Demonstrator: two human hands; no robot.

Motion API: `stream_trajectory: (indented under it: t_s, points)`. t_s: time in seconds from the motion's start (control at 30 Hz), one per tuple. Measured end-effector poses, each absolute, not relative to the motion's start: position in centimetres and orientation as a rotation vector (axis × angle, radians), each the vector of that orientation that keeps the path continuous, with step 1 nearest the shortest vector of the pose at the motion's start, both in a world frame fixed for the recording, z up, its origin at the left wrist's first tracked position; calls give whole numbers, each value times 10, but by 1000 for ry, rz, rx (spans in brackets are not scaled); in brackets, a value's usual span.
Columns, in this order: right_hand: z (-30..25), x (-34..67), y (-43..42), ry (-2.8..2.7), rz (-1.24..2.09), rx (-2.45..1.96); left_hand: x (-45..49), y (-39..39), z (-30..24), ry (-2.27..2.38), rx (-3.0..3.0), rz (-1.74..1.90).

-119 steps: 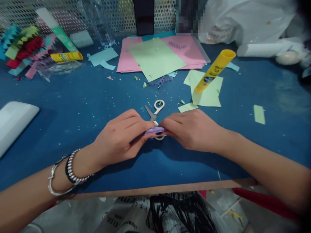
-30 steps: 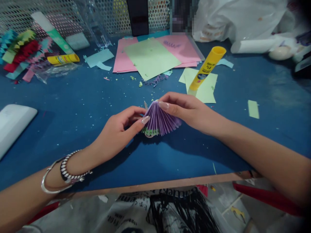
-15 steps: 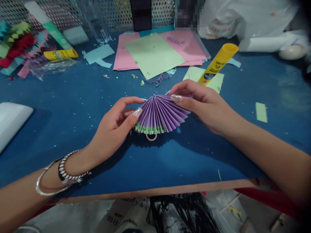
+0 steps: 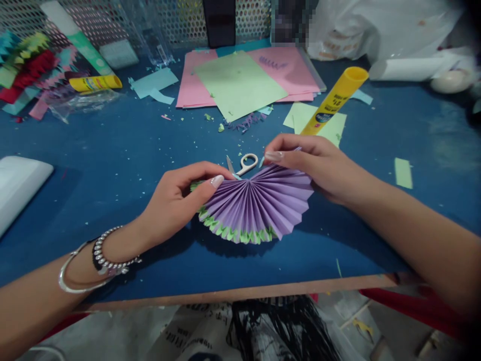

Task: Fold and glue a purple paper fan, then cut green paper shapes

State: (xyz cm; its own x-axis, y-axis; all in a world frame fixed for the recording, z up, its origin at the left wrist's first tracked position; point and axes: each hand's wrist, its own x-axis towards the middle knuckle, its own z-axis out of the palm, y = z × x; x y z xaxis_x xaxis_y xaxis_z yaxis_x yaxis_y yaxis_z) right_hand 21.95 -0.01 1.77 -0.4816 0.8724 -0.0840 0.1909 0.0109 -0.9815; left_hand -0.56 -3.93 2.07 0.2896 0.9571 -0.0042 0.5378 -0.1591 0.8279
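Observation:
A pleated purple paper fan (image 4: 259, 205) is spread in a half circle above the table, its lower left edge trimmed with green cut paper. My left hand (image 4: 180, 200) pinches the fan's left end between thumb and fingers. At the other end, my right hand (image 4: 311, 165) grips the upper right folds the same way. Just behind the fan lies a pair of scissors (image 4: 248, 164) with white handles, partly covered by the paper. A yellow glue stick (image 4: 332, 103) stands tilted beyond my right hand, near pale green paper pieces (image 4: 338, 125).
Pink sheets (image 4: 191, 85) with a green sheet (image 4: 240, 82) on top lie at the back. Coloured fringed paper (image 4: 33, 70) and a second yellow tube (image 4: 95, 83) are at the left. A white plastic bag (image 4: 394, 30) sits back right. Paper scraps dot the blue table (image 4: 376, 220).
The fan has opened wider and come lower, toward me, with both hands still holding its ends. The scissors now show behind it; before, only one handle loop peeked out below.

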Motion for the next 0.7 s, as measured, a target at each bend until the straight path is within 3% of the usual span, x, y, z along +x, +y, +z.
stream_trajectory:
  t_s: [0.7]
  points:
    - [18,219,1,-1877,1510,-1050,-1,-37,20,1355,1863,683]
